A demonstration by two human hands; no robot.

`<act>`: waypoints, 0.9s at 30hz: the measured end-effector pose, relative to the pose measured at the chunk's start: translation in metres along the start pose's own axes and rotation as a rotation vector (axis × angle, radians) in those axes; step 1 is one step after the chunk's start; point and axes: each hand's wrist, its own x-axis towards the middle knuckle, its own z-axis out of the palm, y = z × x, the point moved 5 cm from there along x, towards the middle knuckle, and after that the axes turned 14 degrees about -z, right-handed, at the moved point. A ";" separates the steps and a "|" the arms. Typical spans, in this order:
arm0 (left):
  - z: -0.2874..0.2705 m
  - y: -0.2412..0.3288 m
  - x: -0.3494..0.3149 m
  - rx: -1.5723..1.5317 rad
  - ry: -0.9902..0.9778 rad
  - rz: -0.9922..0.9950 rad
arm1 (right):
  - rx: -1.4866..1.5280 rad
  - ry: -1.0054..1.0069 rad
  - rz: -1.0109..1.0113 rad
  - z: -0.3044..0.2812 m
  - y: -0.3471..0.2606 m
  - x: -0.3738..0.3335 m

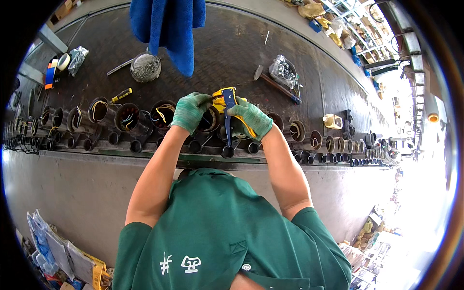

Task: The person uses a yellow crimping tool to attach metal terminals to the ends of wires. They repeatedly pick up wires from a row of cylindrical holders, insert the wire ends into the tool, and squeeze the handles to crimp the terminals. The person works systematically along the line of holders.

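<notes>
My right hand (pixel 252 118), in a green knit glove, is wrapped round the handles of a yellow and blue wire stripper (pixel 228 112), its jaws pointing left and away from me. My left hand (pixel 190 112), gloved alike, has its fingertips pinched together at those jaws. Whatever sits between its fingers is too small to make out. Both hands are over a row of open metal cylinders. Just left of my left hand, one metal cylinder (pixel 163 114) shows yellow and white wires inside. Another cylinder (pixel 210 121) lies partly hidden beneath the tool.
Beyond the row, the dark bench carries a yellow screwdriver (pixel 122 95), a round bundle (pixel 145 67), a hammer (pixel 276 84) and a bag of small metal parts (pixel 284 72). A blue cloth (pixel 166 29) hangs at the top. A small cream bottle (pixel 332 121) stands at the right.
</notes>
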 end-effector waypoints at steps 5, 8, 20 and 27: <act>-0.001 0.002 -0.002 0.021 0.022 0.023 | 0.014 -0.030 0.054 0.002 -0.005 0.001; -0.003 0.008 -0.005 0.062 0.038 0.059 | 0.025 0.013 0.055 -0.003 0.002 0.001; 0.005 -0.010 0.010 0.021 0.085 0.015 | 0.296 0.202 -0.221 -0.008 0.002 -0.009; -0.007 -0.001 0.005 -0.214 -0.131 -0.149 | 0.023 0.296 -0.335 -0.017 0.019 -0.042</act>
